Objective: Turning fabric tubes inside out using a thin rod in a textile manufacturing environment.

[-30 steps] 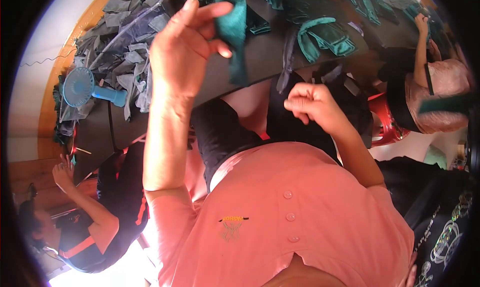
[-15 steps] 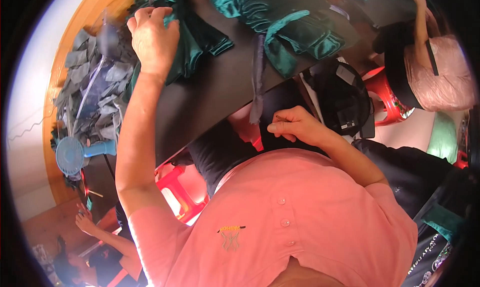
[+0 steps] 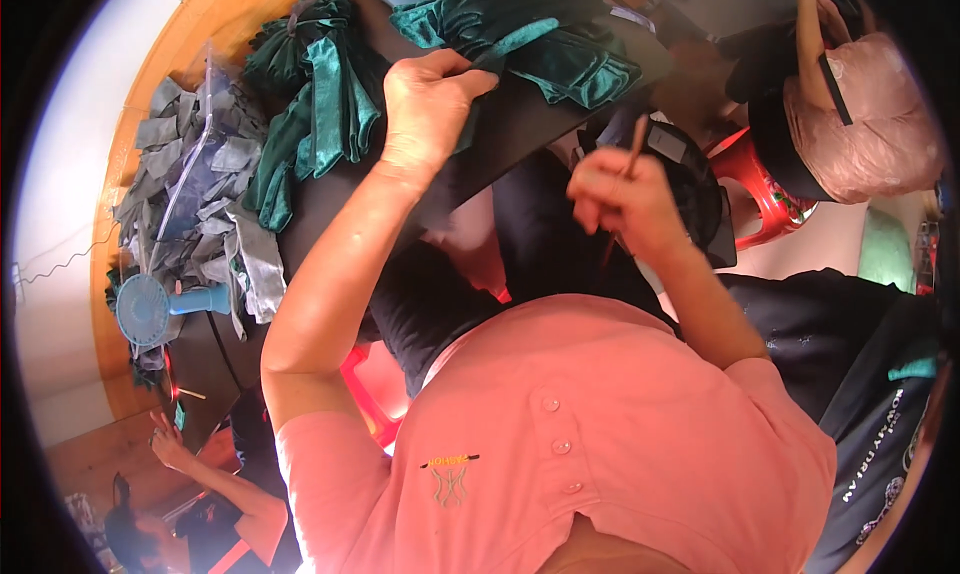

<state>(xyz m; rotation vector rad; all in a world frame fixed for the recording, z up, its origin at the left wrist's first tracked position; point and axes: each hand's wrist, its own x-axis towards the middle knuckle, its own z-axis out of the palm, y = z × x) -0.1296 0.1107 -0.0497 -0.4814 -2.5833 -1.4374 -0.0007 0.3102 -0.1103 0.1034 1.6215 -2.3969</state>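
Observation:
My left hand (image 3: 425, 114) reaches over the dark table, its fingers pinched on a dark green velvet strip (image 3: 513, 42). That strip lies on a loose pile of green velvet pieces (image 3: 580, 74) and partly hangs below my fingers. Left of this hand rests a bundle of green velvet (image 3: 342, 114), gathered at its top by a grey tie. My right hand (image 3: 625, 199), blurred by motion, is closed round a thin brown stick (image 3: 638, 139) in front of the table edge, above my lap.
Grey cloth scraps (image 3: 165, 169) heap at the table's left end, beside a small blue fan (image 3: 142, 309). A black bag (image 3: 690, 154) and a red stool (image 3: 755, 184) stand to the right. Other people work at far right and lower left.
My left hand has moved right, from the green bundle to the loose pile, and pinches a strip there. My right hand has risen with the stick, now tilted upright.

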